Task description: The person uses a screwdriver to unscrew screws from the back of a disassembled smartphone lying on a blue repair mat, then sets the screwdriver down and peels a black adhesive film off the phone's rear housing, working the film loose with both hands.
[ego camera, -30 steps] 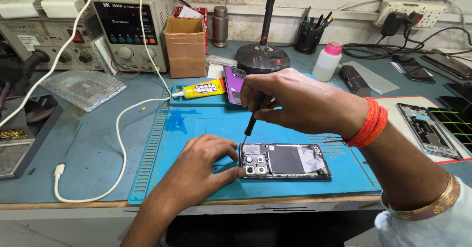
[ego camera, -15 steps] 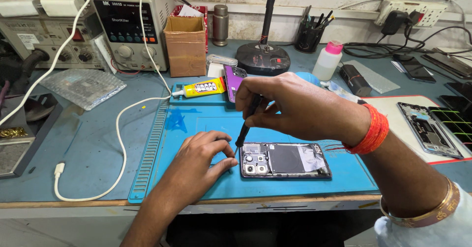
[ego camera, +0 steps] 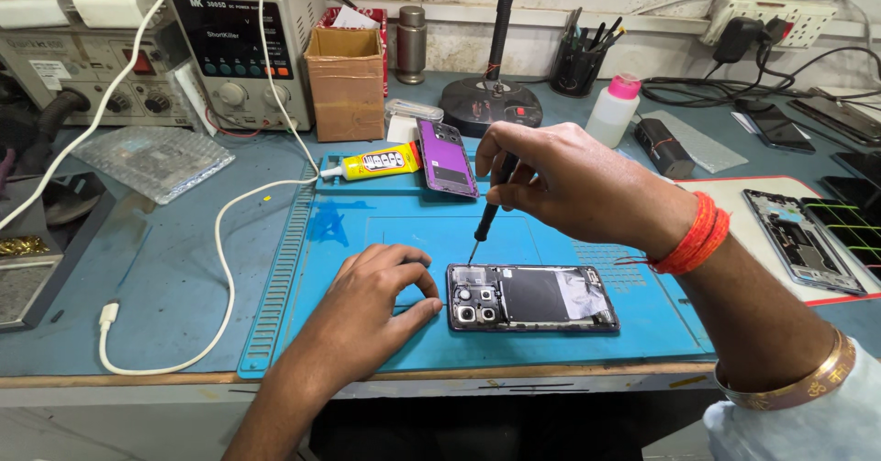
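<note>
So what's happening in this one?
A person is working on an opened phone lying flat on a blue mat. The left hand rests against the phone's camera end, steadying it. The right hand holds a thin screwdriver tilted, its tip down at the phone's top edge near the cameras. A purple back cover and a glue tube lie behind.

**A phone repair workshop**

A blue repair mat (ego camera: 385, 241) covers the middle of the desk (ego camera: 165, 287). On it lies an opened phone (ego camera: 532, 298). Behind the mat stand a bench power supply (ego camera: 240, 50), a lamp base (ego camera: 490, 103), a tool cup (ego camera: 576, 68) and a glue tube (ego camera: 374, 163). Right of the mat lie more stripped phones (ego camera: 800, 239).
</note>
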Demonstrator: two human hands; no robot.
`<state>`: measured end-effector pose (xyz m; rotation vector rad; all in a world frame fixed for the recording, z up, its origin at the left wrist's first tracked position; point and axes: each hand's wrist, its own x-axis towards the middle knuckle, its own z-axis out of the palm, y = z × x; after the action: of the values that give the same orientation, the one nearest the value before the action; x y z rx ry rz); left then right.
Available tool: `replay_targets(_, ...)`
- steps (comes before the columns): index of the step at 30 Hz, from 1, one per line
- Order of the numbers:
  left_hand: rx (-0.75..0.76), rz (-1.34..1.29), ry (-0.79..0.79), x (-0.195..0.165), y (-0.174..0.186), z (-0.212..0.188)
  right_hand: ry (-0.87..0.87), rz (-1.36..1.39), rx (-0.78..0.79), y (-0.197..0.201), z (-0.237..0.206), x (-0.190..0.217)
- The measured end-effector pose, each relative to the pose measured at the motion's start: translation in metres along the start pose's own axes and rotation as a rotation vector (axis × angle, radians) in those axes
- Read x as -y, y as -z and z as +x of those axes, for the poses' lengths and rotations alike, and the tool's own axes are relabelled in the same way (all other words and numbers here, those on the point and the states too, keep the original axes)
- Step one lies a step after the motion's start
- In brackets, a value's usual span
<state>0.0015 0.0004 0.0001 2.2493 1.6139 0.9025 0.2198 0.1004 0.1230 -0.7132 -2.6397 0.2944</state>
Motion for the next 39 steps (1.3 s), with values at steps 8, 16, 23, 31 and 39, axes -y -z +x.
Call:
replay_targets(8, 0.013, -0.009, 0.026, -0.001, 0.000, 0.000, 0.059, 0.001, -0.004, 0.001, -0.001, 0.000)
replay_targets(16, 0.005, 0.001, 0.012, -0.001, 0.000, 0.000, -0.002, -0.035, -0.031, -0.004, 0.006, 0.007)
replay_targets(23, 0.021, -0.002, 0.023, 0.000, 0.000, 0.001, -0.002, -0.002, -0.003, -0.005, 0.006, 0.009)
replay_targets(31, -0.010, 0.000, -0.019, 0.002, -0.002, -0.001, 0.105, 0.119, 0.064, 0.002, 0.003, 0.007)
replay_targets(39, -0.020, -0.009, -0.019, 0.003, -0.002, -0.001, -0.043, -0.120, 0.007, -0.004, 0.007, 0.013)
